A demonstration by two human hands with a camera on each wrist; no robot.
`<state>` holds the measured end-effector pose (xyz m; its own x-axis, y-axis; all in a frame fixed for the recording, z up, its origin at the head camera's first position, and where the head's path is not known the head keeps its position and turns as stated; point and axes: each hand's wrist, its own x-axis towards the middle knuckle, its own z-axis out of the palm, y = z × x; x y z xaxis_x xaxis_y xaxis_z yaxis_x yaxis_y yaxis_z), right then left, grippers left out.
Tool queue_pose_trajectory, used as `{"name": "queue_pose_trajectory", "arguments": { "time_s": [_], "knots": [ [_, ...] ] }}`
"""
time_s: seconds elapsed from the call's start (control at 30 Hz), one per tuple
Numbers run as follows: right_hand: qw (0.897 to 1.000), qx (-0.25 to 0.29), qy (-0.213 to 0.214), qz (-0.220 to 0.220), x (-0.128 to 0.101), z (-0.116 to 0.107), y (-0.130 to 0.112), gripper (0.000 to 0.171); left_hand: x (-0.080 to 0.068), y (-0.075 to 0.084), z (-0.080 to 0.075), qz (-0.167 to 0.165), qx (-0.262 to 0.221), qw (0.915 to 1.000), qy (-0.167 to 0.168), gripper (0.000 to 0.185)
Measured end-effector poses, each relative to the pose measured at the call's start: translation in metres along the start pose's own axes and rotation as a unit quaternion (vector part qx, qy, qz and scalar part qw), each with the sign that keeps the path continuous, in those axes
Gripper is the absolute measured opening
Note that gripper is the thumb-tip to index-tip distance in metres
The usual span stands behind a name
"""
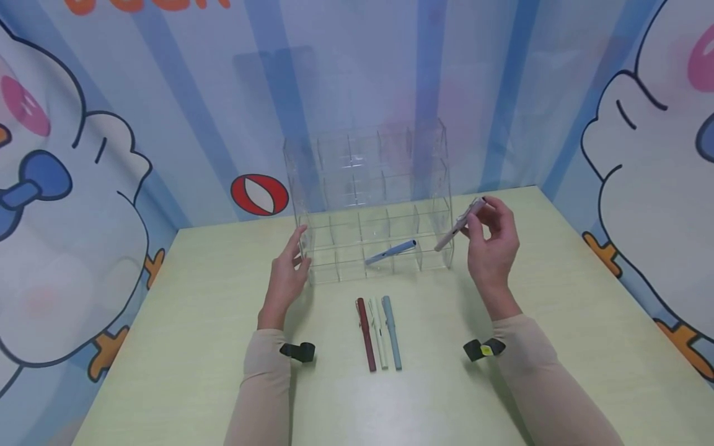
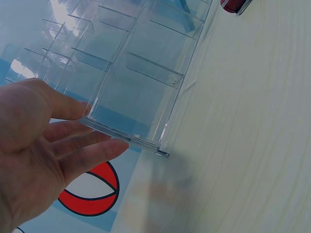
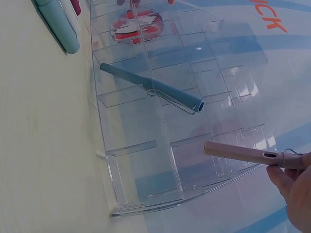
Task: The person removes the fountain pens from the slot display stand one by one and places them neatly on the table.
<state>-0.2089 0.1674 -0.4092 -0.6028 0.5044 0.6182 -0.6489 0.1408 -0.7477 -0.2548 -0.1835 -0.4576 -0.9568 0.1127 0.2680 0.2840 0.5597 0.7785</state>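
A clear acrylic display rack with several divided compartments stands at the back of the table. My left hand holds its left side panel, the thumb at the front edge and the fingers along the outer face. My right hand pinches a pale pinkish pen by its clip end, the other end slanting down over the rack's right compartments. A blue pen lies slanted across the rack's lower front tier. On the table before the rack lie a dark red pen, a whitish pen and a light blue pen.
The pale table reaches to a blue striped backdrop with cartoon figures, close behind the rack. Black straps show at both wrists.
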Motion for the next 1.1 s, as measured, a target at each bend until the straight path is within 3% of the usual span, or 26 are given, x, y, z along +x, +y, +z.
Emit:
{"name": "queue_pose_trajectory", "arguments": {
  "time_s": [0.67, 1.1],
  "knots": [
    [0.999, 0.023, -0.015, 0.023, -0.0004, 0.0003, 0.0012, 0.036, -0.0003, 0.0001, 0.0003, -0.007, -0.004, 1.0, 0.0, 0.075],
    [0.987, 0.082, -0.038, 0.132, 0.002, -0.0045, -0.003, 0.038, 0.0008, -0.0006, 0.0007, -0.004, -0.003, 1.0, 0.0, 0.074]
  ]
}}
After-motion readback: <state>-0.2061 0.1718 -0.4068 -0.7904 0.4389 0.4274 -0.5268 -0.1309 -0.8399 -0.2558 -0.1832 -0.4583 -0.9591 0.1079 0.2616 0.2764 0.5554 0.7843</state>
